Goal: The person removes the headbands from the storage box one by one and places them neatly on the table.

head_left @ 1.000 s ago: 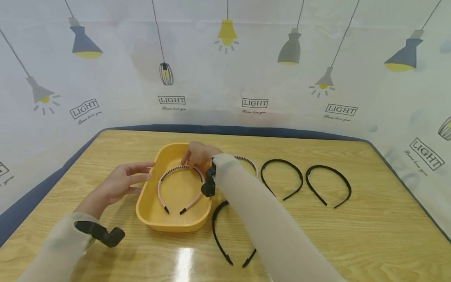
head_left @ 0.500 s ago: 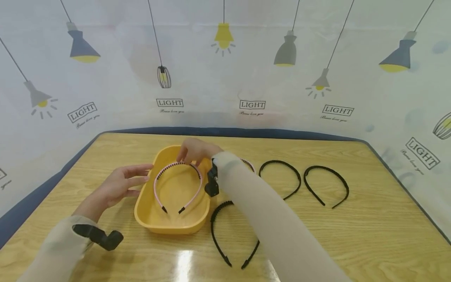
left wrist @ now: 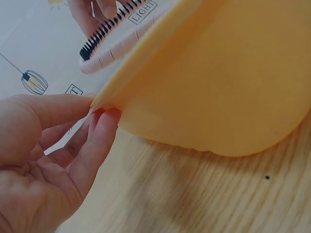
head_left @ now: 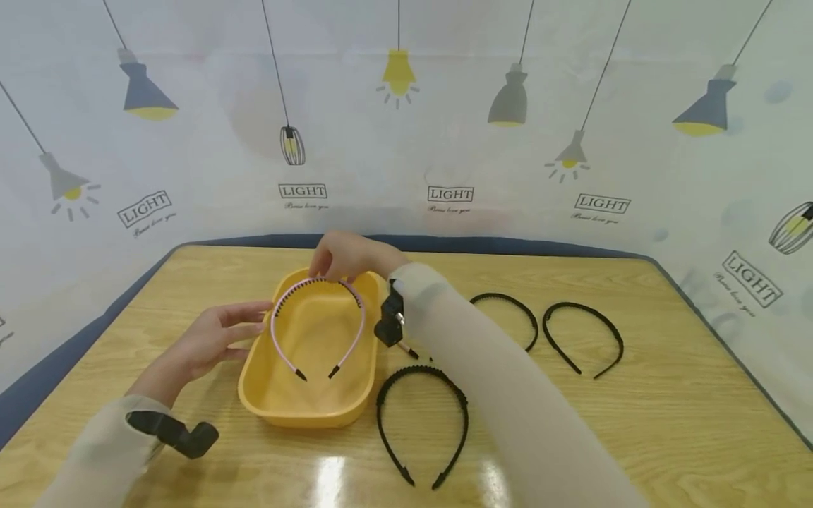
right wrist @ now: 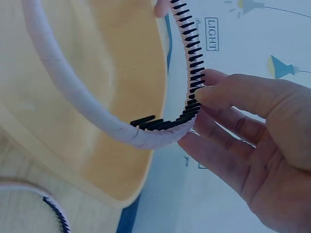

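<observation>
Pink headband [head_left: 315, 321] is held by its top arch over the far part of the yellow tub [head_left: 279, 406], its two black-tipped ends hanging down above the tub's inside. At the left, the left hand [head_left: 212, 339] is laid against the tub's left rim, its fingers nearly straight and relaxed; in the left wrist view the fingertips [left wrist: 104, 119] are seen touching the rim's edge, with nothing clasped. The tub is set on the wooden counter [head_left: 635, 423]. The headband's arch is pinched by the right hand [head_left: 346, 255] at the tub's far rim; in the right wrist view the thumb is pressed on the black comb teeth and the fingers [right wrist: 228, 160] are curled under the band. Just right of the tub, a black headband [head_left: 422, 420] lies flat on the counter. Farther right, two more black headbands [head_left: 581, 337] lie side by side, apart from each other. A second pink band [right wrist: 29, 191] is partly seen on the counter beside the tub.
</observation>
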`<state>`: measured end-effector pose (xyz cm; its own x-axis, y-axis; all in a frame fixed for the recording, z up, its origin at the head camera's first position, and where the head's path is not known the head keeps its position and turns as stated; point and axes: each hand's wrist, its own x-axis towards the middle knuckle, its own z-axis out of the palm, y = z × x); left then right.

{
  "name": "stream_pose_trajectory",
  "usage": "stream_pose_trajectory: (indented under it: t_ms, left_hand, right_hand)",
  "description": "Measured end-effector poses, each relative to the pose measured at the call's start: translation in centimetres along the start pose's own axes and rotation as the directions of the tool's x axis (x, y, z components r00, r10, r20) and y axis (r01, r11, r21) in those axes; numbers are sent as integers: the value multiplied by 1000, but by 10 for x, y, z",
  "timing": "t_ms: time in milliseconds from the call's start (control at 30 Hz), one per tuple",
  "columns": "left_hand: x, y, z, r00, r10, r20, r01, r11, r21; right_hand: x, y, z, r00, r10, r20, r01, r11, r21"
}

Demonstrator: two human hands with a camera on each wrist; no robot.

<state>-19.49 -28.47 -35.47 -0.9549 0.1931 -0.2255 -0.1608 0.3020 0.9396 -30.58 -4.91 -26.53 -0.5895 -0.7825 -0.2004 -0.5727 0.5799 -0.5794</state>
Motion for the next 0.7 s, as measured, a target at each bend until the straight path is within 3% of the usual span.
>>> stream_pose_trajectory:
  t_ms: [233, 700]
  left_hand:
    - [-1, 1, 2, 1000, 7, 1, -7, 1000, 7]
    - [1, -4, 2, 999, 40, 19, -40, 999, -8]
  right_hand:
    - [-17, -2, -14, 1000, -30, -3, 29, 999, -38]
    - [-57, 17, -34, 993, -109, -51, 103, 989, -101]
